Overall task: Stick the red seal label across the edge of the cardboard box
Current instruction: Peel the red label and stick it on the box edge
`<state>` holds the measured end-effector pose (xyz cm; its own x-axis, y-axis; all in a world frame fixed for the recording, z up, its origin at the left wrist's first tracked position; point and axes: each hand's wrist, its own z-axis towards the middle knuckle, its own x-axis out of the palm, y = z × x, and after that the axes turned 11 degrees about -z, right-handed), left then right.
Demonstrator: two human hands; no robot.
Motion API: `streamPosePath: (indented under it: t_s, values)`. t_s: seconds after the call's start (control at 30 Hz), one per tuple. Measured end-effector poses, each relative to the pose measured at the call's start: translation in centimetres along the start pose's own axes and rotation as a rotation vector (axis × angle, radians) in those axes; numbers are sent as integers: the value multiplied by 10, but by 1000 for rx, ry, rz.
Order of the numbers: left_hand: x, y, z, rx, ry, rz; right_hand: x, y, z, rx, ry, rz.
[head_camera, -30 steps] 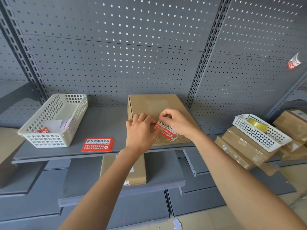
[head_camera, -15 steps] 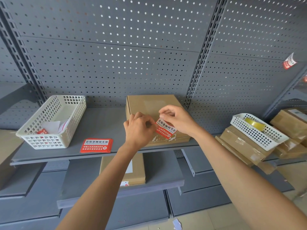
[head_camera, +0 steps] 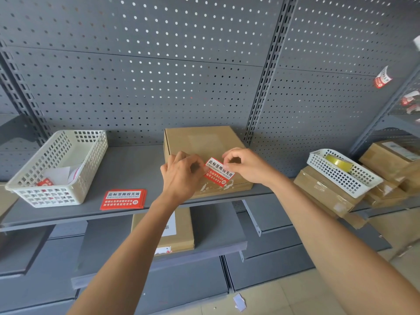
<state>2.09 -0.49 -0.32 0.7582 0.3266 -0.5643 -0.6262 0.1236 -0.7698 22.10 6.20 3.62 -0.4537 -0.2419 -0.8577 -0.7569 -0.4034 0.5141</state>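
A flat brown cardboard box [head_camera: 204, 142] lies on the grey shelf [head_camera: 127, 169], close to its front edge. Both my hands hold a red seal label [head_camera: 219, 172] with white and black print just above the box's front top edge. My left hand [head_camera: 181, 173] pinches the label's left end. My right hand [head_camera: 246, 165] pinches its upper right corner between thumb and forefinger. The label is tilted, its right end lower. I cannot tell if it touches the box. Torn white residue shows on the box's front face below it.
A stack of red seal labels [head_camera: 123, 199] lies on the shelf left of the box. A white basket [head_camera: 59, 167] with paper scraps stands at far left. Right, another white basket [head_camera: 343, 172] with a tape roll rests on stacked boxes [head_camera: 327, 189]. Another box [head_camera: 179, 233] lies on the lower shelf.
The label has turned to face me more fully and now sits between my two hands. My left hand has slid left off the label's front; my right thumb and forefinger have lifted its corner.
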Motion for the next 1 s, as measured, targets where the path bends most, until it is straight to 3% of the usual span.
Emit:
streamPosePath:
  t_s: [0.6,0.83,1.0]
  values:
    - [-3,1,1,5,28,-37,7,-5,-18,22,-79,-29]
    - [-11,-6,-2,74,163,121,9,-6,-16,15,-75,-42]
    - [-11,-5,-4,123,172,157,10,-7,-16,-6,-81,-9]
